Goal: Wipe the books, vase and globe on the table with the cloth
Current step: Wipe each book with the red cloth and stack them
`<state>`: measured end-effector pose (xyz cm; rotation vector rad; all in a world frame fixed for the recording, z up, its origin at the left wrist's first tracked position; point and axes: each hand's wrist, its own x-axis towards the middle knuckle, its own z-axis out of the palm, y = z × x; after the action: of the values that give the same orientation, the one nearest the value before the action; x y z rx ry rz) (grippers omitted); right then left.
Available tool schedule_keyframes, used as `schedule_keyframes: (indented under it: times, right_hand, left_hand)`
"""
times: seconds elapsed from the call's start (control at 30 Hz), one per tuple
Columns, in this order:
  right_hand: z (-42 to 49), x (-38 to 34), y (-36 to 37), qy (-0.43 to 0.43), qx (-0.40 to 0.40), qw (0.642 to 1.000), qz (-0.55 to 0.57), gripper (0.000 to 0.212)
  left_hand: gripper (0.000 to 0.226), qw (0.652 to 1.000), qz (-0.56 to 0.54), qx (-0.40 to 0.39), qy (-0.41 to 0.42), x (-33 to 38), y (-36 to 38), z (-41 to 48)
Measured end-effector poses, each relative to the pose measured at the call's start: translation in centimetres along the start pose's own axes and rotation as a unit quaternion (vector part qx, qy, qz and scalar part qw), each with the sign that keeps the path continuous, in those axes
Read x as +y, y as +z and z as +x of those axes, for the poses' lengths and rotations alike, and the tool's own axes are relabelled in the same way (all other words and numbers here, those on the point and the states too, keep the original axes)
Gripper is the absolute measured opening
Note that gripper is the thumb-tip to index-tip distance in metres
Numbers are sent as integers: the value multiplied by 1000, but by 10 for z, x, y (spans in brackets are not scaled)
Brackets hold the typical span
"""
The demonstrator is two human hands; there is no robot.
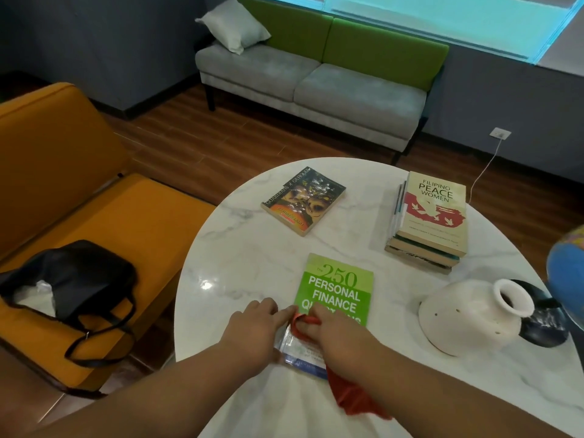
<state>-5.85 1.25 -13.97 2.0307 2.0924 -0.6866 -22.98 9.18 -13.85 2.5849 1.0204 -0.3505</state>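
A green book [337,287] titled "250 Personal Finance Questions" lies near the front of the round white marble table [252,267]. My right hand [339,331] presses a red cloth [350,395] onto its lower half. My left hand [257,327] rests flat at the book's left edge, fingers touching it. A dark paperback [304,200] lies farther back. A stack of books [431,221] stands at the back right. A white vase [474,314] lies tilted at the right. The blue globe [568,273] is cut off by the right edge.
A dark round base [545,325] sits behind the vase. An orange sofa [79,184] with a black bag [72,273] stands left of the table. A grey and green sofa [316,80] lines the far wall. A white cable [486,165] runs from a wall socket.
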Motion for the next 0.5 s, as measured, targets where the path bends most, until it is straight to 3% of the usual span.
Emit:
schedule_keyframes:
  times: [0.07,0.13,0.23,0.3,0.4,0.5]
  right_hand:
    - [0,17,-3,-18,62,997,-38,27]
    - [6,39,-8,64,87,994,-5,23]
    - [4,43,-18,164,70,984,5,45]
    - [-3,30,-10,146,41,988,6,46]
    - [-17,40,8,33,54,998,16,35]
    - [-4,74,-8,70,77,992,-71,26]
  left_hand:
    - [85,1000,19,-4,7,0,-1,1]
    - [86,999,30,-7,12,0,-3,4]
    - [86,998,52,-4,27,1,-6,5]
    - [86,997,68,-7,40,2,-7,4]
    - [87,995,78,-15,61,3,-9,5]
    - [88,993,89,-27,71,6,-10,9]
